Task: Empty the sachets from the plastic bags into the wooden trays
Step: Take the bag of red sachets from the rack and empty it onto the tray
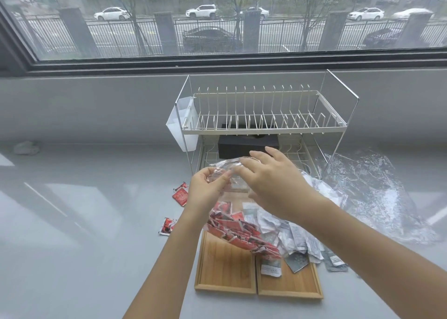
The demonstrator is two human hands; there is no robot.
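A clear plastic bag [223, 171] full of red sachets [238, 231] hangs above two wooden trays. My left hand [205, 190] pinches the bag's top edge on the left. My right hand [271, 183] sits at the bag's mouth, its fingers spread over the plastic; its grip is hidden from me. The left wooden tray [223, 268] is mostly bare under the bag. The right wooden tray [290, 284] carries a heap of white and grey sachets [292, 234] that spills over its right edge.
Three red sachets [181, 195] lie loose on the grey counter left of the trays. A wire dish rack [261, 122] with a black box under it stands behind. An empty clear plastic bag [372, 192] lies crumpled at the right.
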